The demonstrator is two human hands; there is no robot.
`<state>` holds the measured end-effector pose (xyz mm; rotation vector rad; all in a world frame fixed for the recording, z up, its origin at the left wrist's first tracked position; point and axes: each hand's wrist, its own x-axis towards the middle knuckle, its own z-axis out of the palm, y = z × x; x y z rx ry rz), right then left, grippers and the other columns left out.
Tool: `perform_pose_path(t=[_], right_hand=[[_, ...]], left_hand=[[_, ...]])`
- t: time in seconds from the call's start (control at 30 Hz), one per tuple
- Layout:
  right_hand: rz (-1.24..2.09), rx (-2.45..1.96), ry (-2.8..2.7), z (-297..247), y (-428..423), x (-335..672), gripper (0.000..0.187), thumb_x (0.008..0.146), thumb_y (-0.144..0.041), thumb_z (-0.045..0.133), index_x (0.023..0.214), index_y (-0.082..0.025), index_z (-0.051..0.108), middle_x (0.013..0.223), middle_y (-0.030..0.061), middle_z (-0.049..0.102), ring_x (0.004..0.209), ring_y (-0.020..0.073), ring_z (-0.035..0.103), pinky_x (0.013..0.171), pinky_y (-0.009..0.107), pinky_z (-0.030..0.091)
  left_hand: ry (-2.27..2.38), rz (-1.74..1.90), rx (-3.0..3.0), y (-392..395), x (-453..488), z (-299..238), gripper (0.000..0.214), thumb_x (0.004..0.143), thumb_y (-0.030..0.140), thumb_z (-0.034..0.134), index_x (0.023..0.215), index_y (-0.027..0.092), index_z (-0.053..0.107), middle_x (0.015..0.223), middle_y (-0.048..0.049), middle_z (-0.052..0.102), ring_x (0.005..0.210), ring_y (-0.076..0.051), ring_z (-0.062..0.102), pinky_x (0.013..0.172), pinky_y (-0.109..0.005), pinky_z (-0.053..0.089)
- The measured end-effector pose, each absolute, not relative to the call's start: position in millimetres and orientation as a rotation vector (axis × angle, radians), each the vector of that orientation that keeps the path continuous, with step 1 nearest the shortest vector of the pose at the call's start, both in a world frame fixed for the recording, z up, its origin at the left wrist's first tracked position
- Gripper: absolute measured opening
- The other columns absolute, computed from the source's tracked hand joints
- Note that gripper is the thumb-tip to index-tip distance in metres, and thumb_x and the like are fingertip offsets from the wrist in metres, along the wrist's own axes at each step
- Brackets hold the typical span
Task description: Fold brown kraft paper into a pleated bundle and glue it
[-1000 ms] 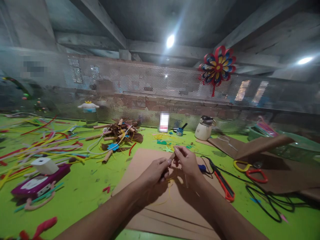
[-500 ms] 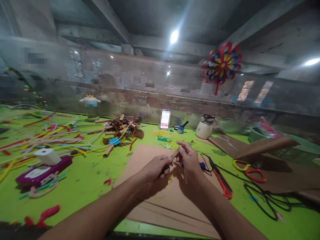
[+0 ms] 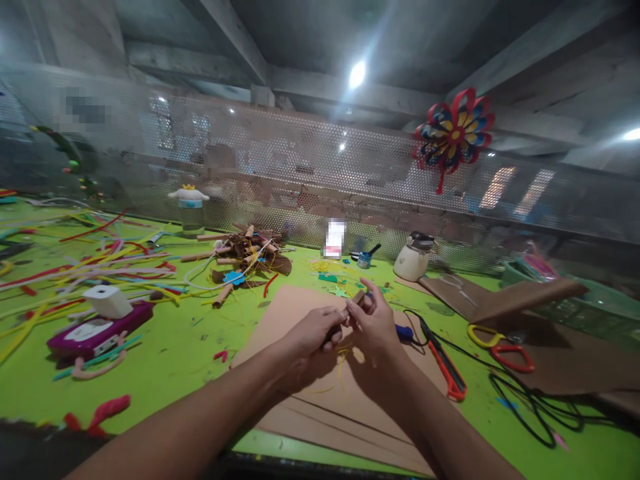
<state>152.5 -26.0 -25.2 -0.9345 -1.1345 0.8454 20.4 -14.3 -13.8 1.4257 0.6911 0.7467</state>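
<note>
Both hands meet over a sheet of brown cardboard lying on the green table. My left hand has its fingers curled round one end of a narrow brown paper strip. At the other end, my right hand pinches the strip between thumb and fingers. Much of the strip is hidden in the hands. Thin yellow strands hang just below them. A blue handle with a black cord pokes out beside the right hand, and an orange-and-black utility knife lies further right.
A purple power strip with a white plug and many coloured pipe cleaners cover the left. Behind are a pile of brown paper rolls and a cream jug. Right: scissors, looped black cord and folded brown paper.
The view has shifted slightly, so the table things sit a little further right. My right-hand fingers have changed position around the strip; both hands still hold it.
</note>
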Motion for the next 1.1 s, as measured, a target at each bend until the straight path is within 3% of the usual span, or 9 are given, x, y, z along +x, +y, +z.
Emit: perform_pose_path(t=[0.2, 0.4, 0.53, 0.87, 1.1], right_hand=[[0.871, -0.901, -1.119, -22.1, -30.0, 152.8, 0.063, 0.075, -0.030, 0.061, 0.131, -0.021, 0.035, 0.059, -0.0084, 0.052, 0.045, 0.0089, 0.051, 0.047, 0.021, 0.043], [0.878, -0.996, -1.052, -12.3, -32.9, 155.6, 0.062, 0.074, -0.045, 0.058, 0.126, -0.015, 0.040, 0.048, -0.0076, 0.051, 0.042, 0.0113, 0.051, 0.040, 0.020, 0.038], [0.864, -1.028, -1.029, -9.5, -33.9, 154.0, 0.058, 0.075, -0.050, 0.057, 0.121, -0.017, 0.043, 0.051, -0.0069, 0.053, 0.041, 0.0103, 0.051, 0.039, 0.019, 0.036], [0.772, -1.043, -1.117, -18.6, -26.5, 156.3, 0.053, 0.078, -0.037, 0.055, 0.125, -0.016, 0.041, 0.051, -0.0080, 0.050, 0.040, 0.0100, 0.050, 0.040, 0.019, 0.037], [0.704, -1.090, -1.138, -20.6, -25.7, 158.8, 0.051, 0.081, -0.038, 0.050, 0.126, -0.016, 0.042, 0.047, -0.0080, 0.048, 0.040, 0.0097, 0.046, 0.039, 0.018, 0.036]], left_hand=[[0.711, 0.706, 1.433, -13.4, 19.6, -15.2, 0.034, 0.078, 0.049, 0.046, 0.076, 0.016, 0.051, 0.045, 0.0065, 0.040, 0.035, -0.005, 0.030, 0.038, -0.020, 0.018], [0.667, 0.701, 1.392, -14.7, 19.4, -13.7, 0.026, 0.079, 0.041, 0.049, 0.079, 0.015, 0.052, 0.048, 0.0064, 0.041, 0.036, -0.004, 0.029, 0.038, -0.019, 0.018], [0.705, 0.694, 1.385, -12.5, 19.2, -17.2, 0.028, 0.080, 0.042, 0.048, 0.080, 0.015, 0.053, 0.050, 0.0053, 0.043, 0.037, -0.005, 0.032, 0.039, -0.020, 0.018], [0.806, 0.698, 1.420, -12.1, 21.8, -18.1, 0.030, 0.077, 0.046, 0.049, 0.075, 0.016, 0.052, 0.047, 0.0065, 0.044, 0.035, -0.005, 0.034, 0.039, -0.019, 0.023], [0.750, 0.710, 1.404, -13.8, 23.4, -19.2, 0.024, 0.078, 0.040, 0.047, 0.074, 0.017, 0.051, 0.046, 0.0064, 0.043, 0.034, -0.005, 0.033, 0.039, -0.020, 0.022]])
